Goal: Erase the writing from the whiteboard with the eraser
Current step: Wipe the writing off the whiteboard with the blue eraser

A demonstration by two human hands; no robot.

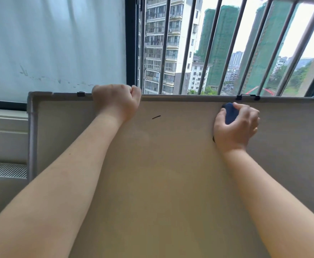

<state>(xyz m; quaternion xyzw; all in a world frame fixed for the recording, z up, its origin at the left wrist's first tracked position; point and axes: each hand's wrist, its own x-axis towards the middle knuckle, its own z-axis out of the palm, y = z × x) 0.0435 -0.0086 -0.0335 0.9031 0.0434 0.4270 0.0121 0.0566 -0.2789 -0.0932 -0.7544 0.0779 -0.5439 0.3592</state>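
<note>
While the large white grey-framed whiteboard [171, 164] leans against the barred window [227, 43], I watch my left hand [116, 101] curl closed over its top rail at about eleven o'clock, steadying it. My right hand [236, 125] is wrapped around the small dark blue rounded eraser [230, 114] at about one o'clock, pressing it against the board just under the top rail. One short black stroke [156, 117] sits near twelve o'clock, between my hands, and a dark fleck [213, 139] peeks out at the heel of my right hand. Most of the board looks clean, so I judge the job nearly done. The eraser seems light and slightly soft, best held across its back. The board looks stiff but slick and liable to slide, hence the hold on its rail.
</note>
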